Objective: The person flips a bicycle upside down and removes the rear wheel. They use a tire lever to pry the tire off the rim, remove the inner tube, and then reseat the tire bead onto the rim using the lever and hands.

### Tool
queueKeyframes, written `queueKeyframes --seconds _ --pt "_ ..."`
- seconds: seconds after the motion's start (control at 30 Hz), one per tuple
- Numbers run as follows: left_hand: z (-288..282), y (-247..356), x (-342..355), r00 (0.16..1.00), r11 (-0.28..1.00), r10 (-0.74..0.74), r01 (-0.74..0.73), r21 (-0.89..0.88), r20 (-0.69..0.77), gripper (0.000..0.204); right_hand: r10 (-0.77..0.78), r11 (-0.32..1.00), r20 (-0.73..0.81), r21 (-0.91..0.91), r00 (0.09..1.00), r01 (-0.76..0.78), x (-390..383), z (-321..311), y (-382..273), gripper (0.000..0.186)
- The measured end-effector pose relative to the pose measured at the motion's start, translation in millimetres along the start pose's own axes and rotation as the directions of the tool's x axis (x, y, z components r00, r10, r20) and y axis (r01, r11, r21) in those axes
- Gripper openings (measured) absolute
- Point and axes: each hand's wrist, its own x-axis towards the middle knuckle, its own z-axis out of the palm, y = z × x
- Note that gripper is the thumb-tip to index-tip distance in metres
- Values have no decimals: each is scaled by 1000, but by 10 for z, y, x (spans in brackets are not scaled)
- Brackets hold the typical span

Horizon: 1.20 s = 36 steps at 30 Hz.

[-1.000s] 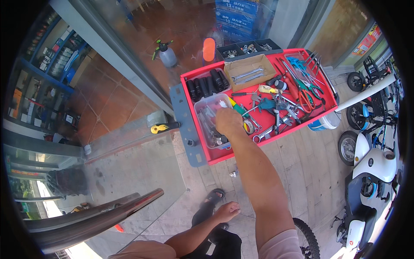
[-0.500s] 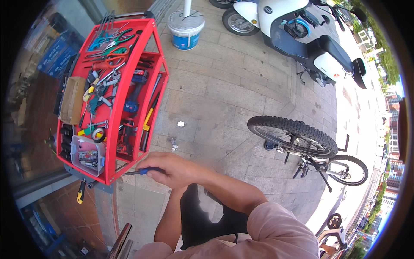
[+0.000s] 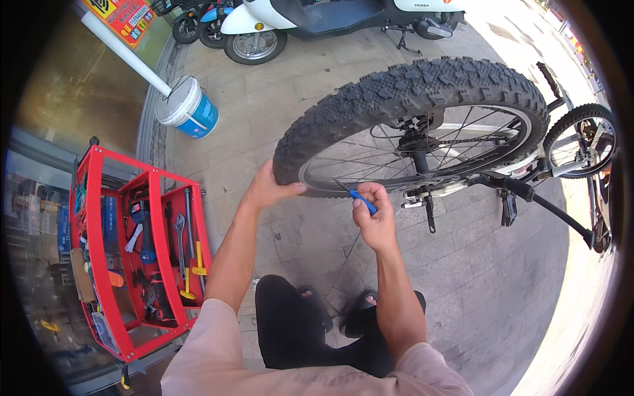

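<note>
A bicycle wheel with a thick knobbly black tyre (image 3: 409, 89) fills the middle of the view. My left hand (image 3: 269, 188) grips the tyre at its near left side, thumb along the outside and fingers partly hidden behind the rubber. Between the thumb and fingers of my right hand (image 3: 378, 221) is a screwdriver with a blue handle (image 3: 364, 203). Its thin dark shaft points up and left, over the rim's lower edge among the spokes. Whether the tip touches the rim, I cannot tell. The bicycle's chain and sprockets (image 3: 417, 140) show through the wheel.
To the left stands a red tool cart (image 3: 158, 218) with wrenches, hammers and power tools on its shelves. A white and blue bucket (image 3: 191, 115) holding a pole is beyond it. A white scooter (image 3: 317, 20) is parked at the back. The bicycle's smaller-looking other wheel (image 3: 581, 142) lies far right.
My view has turned from the cart toward the bicycle. My right hand has brought the blue screwdriver from beside the cart to the wheel, and my left hand now grips the tyre.
</note>
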Motion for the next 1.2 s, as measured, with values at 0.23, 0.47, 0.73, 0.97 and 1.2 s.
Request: queueKeyframes --seconds 0.23,0.47,0.73,0.97,1.2 --pt "-73 -237 144 991 999 46 -43 -30 126 59 -64 993 -61 95 996 70 394 100 289 14" --pt "-78 -359 152 993 992 29 -15 -125 114 58 77 995 -190 72 979 -64 463 279 303 34" --pt "-80 -341 146 989 992 73 -58 -116 126 54 98 990 -210 116 973 -75 476 267 330 33" --pt "-106 -305 130 994 993 18 -5 -117 110 53 119 988 -194 118 974 -98 518 278 345 30" --pt "-93 -309 142 992 991 46 -31 -129 114 53 157 984 -192 114 969 -137 555 253 306 26"
